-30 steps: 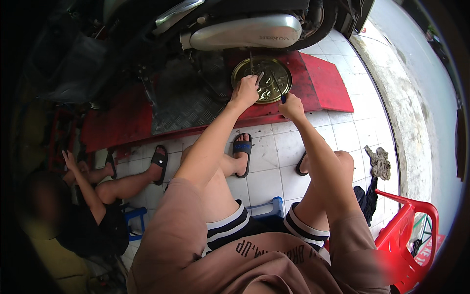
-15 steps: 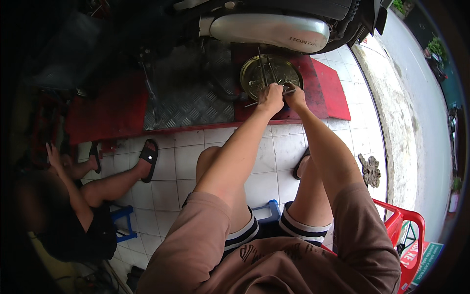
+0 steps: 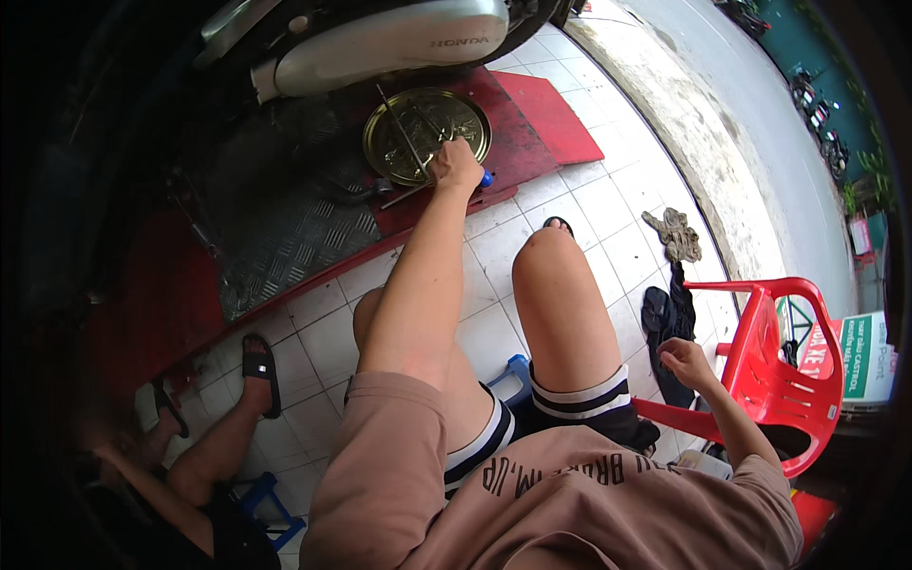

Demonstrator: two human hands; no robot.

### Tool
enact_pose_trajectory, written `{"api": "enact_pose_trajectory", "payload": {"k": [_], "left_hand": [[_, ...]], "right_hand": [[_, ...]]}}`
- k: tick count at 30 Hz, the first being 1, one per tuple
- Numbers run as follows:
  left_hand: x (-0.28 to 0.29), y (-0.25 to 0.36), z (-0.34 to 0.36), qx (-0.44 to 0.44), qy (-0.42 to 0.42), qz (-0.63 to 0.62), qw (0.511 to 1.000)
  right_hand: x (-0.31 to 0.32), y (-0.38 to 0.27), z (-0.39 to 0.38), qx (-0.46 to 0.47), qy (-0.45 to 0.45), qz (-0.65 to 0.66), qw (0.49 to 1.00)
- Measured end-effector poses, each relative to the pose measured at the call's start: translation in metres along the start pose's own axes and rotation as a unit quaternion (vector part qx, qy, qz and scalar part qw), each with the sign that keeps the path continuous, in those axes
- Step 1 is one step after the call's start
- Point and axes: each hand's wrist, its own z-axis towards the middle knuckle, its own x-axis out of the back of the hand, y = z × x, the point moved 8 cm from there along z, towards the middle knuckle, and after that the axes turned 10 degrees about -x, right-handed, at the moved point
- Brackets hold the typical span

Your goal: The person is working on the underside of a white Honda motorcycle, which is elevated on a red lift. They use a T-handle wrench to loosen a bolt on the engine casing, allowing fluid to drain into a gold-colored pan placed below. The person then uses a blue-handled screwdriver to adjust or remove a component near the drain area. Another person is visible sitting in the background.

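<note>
My left hand (image 3: 456, 164) is closed at the near right edge of a round gold-coloured metal tray (image 3: 373, 123), apparently around a thin metal rod (image 3: 404, 131). The rod slants out over the tray, and its end in my fingers is hidden. A blue knob-like piece (image 3: 487, 178) shows just right of this hand; whether it belongs to the rod cannot be made out. My right hand (image 3: 686, 364) is off to the right, beside a red plastic chair (image 3: 760, 328). Its fingers are loosely bent and apart, with nothing visible in them.
The tray lies on a red platform (image 3: 527, 133) with a patterned metal plate (image 3: 275, 261), below a motorbike's silver cover (image 3: 380, 47). On the left sits another person, a sandalled foot (image 3: 256, 370) on the tiles. A crumpled rag (image 3: 674, 233) and dark cloth (image 3: 670, 370) lie to the right.
My right hand has left the tray and swung back to the right, near the red chair. My left hand stays at the tray. The view has turned to the right.
</note>
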Motion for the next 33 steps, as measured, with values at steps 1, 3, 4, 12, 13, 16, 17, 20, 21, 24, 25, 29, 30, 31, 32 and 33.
{"api": "enact_pose_trajectory", "payload": {"k": [1, 3, 4, 12, 13, 16, 17, 20, 21, 24, 25, 29, 30, 31, 32, 33], "left_hand": [[0.0, 0.006, 0.001, -0.013, 0.01, -0.004, 1.0], [-0.002, 0.01, 0.003, -0.032, 0.022, -0.005, 0.999], [-0.005, 0.015, 0.004, -0.044, 0.022, -0.003, 0.999], [-0.027, -0.014, 0.023, -0.105, -0.014, 0.041, 0.994], [-0.028, -0.022, 0.024, -0.108, -0.017, 0.041, 0.993], [-0.034, -0.029, 0.021, -0.124, -0.03, 0.04, 0.991], [-0.04, -0.023, 0.019, -0.126, -0.037, 0.038, 0.991], [-0.047, -0.006, 0.011, -0.131, -0.047, 0.03, 0.99], [-0.045, 0.0, 0.009, -0.141, -0.046, 0.029, 0.988], [-0.042, 0.012, 0.006, -0.161, -0.042, 0.037, 0.985], [-0.04, 0.01, 0.007, -0.152, -0.03, 0.031, 0.987], [-0.038, 0.016, 0.003, -0.151, 0.002, -0.01, 0.988], [-0.04, 0.018, 0.001, -0.154, -0.006, -0.014, 0.988], [-0.043, 0.022, 0.0, -0.156, -0.014, -0.018, 0.987], [-0.042, 0.013, 0.001, -0.153, -0.015, -0.023, 0.988], [-0.041, 0.006, 0.003, -0.152, -0.019, -0.02, 0.988]], "right_hand": [[-0.019, 0.069, -0.039, -0.096, -0.026, -0.016, 0.995], [-0.084, 0.18, -0.121, -0.323, -0.096, 0.1, 0.936], [-0.124, 0.214, -0.17, -0.446, -0.13, 0.23, 0.855], [-0.141, 0.175, -0.23, -0.321, 0.117, 0.243, 0.908], [-0.129, 0.163, -0.232, -0.274, 0.173, 0.237, 0.916], [-0.109, 0.126, -0.236, -0.205, 0.206, 0.294, 0.911], [-0.112, 0.127, -0.24, -0.209, 0.2, 0.305, 0.907], [-0.117, 0.135, -0.251, -0.214, 0.184, 0.317, 0.905], [-0.119, 0.139, -0.254, -0.213, 0.179, 0.318, 0.906], [-0.16, 0.184, -0.259, -0.19, 0.148, 0.242, 0.94], [-0.179, 0.197, -0.263, -0.217, 0.079, 0.202, 0.952], [-0.283, 0.237, -0.29, -0.382, -0.038, 0.485, 0.786], [-0.316, 0.234, -0.299, -0.427, -0.055, 0.61, 0.665], [-0.338, 0.226, -0.302, -0.438, -0.063, 0.699, 0.562], [-0.346, 0.216, -0.294, -0.41, -0.066, 0.747, 0.52], [-0.353, 0.206, -0.285, -0.381, -0.07, 0.784, 0.485]]}}
